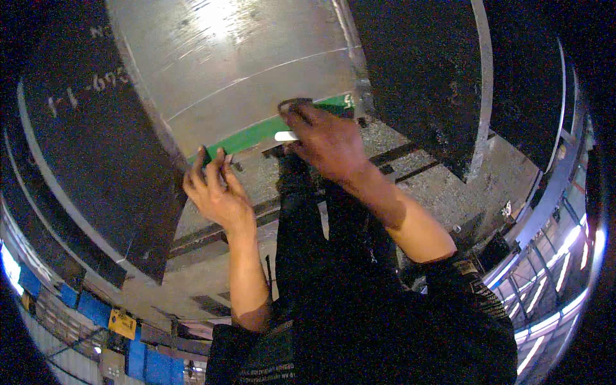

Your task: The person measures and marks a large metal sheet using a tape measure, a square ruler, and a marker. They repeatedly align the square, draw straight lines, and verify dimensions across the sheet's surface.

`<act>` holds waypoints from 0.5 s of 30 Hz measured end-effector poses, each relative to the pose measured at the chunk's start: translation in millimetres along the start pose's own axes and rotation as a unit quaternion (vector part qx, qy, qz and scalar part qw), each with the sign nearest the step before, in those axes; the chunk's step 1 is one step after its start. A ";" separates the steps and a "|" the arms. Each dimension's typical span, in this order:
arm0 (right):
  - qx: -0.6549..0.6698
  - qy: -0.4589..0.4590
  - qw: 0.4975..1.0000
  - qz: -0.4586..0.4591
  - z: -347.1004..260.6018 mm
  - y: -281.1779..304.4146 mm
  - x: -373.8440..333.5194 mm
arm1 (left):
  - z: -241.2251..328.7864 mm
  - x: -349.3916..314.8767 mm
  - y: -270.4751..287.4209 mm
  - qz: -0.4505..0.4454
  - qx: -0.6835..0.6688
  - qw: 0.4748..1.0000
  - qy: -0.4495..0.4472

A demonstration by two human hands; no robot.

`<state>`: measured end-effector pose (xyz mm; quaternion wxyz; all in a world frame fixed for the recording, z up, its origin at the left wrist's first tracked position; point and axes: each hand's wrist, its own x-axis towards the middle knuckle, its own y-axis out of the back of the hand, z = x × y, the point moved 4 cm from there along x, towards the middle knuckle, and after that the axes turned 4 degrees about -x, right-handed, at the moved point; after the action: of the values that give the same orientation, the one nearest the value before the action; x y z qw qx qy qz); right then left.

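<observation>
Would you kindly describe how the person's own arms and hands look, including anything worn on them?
The left hand and right hand are both ungloved, with no watch or bracelet to be seen. The forearms are bare up to the short, dark sleeves of a black top, which carries small, pale printed lettering.

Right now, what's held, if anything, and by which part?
Your right hand holds a white stick by its right end; whether your left hand grips the green strip can't be told.

Grey metal plate (212, 67), green strip (247, 136) along its near edge, pale line (239, 79) across
</observation>
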<state>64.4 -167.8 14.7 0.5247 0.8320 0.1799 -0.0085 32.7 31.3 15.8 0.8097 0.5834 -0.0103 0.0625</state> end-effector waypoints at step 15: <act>0.086 -0.180 0.979 -0.047 21.3 25.7 -92.0 | -9.5 -67.3 29.9 -0.114 -0.240 0.963 0.047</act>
<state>-10.0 -223.1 46.2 0.4742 0.8495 0.1195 -0.1982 -38.0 43.6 35.0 0.9273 0.3655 0.0802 -0.0072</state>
